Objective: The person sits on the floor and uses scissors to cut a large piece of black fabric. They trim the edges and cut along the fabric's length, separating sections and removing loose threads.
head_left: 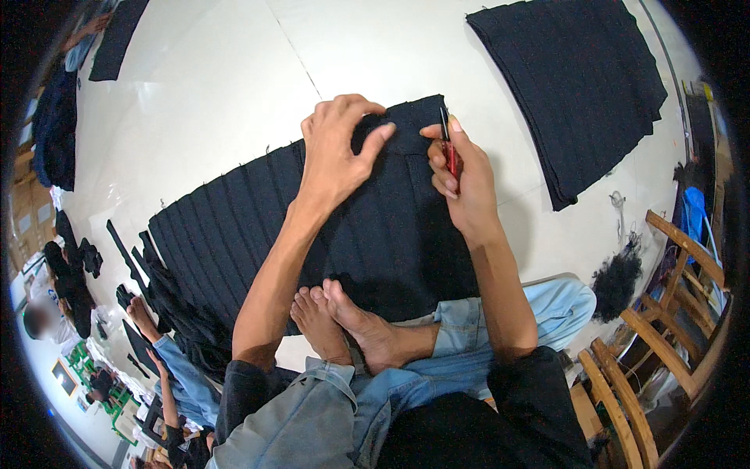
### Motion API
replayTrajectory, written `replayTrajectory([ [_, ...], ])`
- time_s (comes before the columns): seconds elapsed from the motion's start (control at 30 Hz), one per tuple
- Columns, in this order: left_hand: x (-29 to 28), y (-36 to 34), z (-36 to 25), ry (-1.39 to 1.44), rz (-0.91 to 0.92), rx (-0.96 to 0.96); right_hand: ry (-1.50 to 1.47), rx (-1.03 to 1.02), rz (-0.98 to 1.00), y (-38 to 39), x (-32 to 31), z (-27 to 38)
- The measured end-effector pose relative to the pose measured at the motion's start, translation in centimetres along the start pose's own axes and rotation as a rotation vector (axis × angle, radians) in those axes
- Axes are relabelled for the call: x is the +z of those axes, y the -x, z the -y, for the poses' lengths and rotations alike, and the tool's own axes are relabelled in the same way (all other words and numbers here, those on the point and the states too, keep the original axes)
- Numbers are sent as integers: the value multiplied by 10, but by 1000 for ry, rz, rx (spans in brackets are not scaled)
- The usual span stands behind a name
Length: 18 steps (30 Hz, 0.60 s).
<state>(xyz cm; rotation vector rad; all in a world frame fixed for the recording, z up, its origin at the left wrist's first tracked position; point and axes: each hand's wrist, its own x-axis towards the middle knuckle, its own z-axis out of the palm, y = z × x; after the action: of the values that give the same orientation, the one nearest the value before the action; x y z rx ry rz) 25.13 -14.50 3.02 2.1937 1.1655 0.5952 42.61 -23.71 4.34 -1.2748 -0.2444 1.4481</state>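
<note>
Cloth (375, 227): black, spread flat on the white floor (211, 102), parallel ridges across its left part, loose threads along its far edge; tool (451, 159): slim, red handle, narrow dark tip, gripped in the right hand (473, 178), pointing away from the person, near the cloth's far right corner

One tool (451, 159), two pleated cloths (383, 227) (576, 90)

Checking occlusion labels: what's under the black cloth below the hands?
A white surface shows around the black cloth, so it probably lies on that. Anything directly beneath is covered. The left hand and feet also block parts of the cloth.
</note>
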Motion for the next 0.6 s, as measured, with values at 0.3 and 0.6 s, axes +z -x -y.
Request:
replayTrajectory([
  [0.3,8,1,-25,-250,190,-241,163,36,110,-4,4,-9],
  [0.6,6,-1,-5,430,107,-459,89,-165,-14,-12,3,-21],
])
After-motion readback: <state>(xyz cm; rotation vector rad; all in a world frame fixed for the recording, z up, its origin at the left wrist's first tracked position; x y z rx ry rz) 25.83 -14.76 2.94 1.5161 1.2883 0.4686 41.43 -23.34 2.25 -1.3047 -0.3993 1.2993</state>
